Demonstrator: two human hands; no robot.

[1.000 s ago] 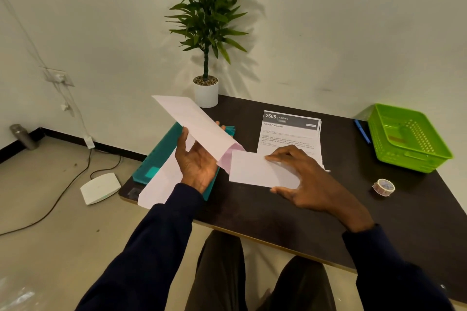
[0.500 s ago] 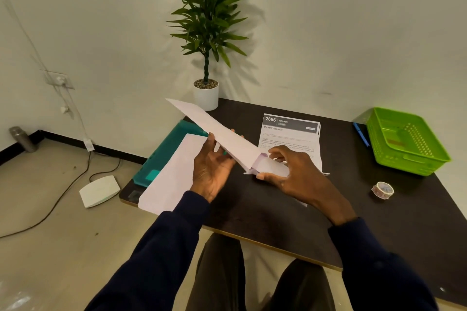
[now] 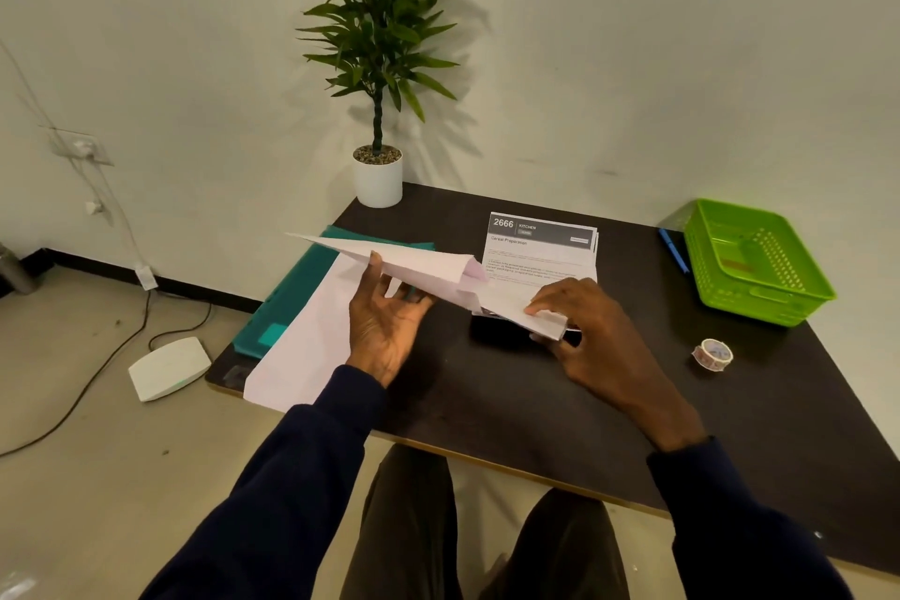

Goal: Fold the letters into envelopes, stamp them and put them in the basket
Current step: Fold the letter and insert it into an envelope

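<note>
My left hand (image 3: 387, 326) holds a long white envelope (image 3: 404, 261) from below, its open mouth and pinkish flap turned to the right. My right hand (image 3: 579, 331) grips a folded white letter (image 3: 531, 314), whose left end sits at the envelope's mouth, just above the dark table (image 3: 487, 404). A stack of printed letters (image 3: 540, 249) lies behind them. More white envelopes (image 3: 302, 346) lie at the table's left edge. The green basket (image 3: 757, 261) stands at the far right. A roll of stamps (image 3: 712, 354) lies in front of it.
A teal folder (image 3: 292, 297) lies under the envelopes at the left. A potted plant (image 3: 379, 180) stands at the back left corner. A blue pen (image 3: 674, 251) lies left of the basket. A white device (image 3: 168, 368) and cables are on the floor.
The folded letter has been lifted off the table by my right hand and brought to the envelope's mouth. My left hand has tilted the envelope flatter and lower.
</note>
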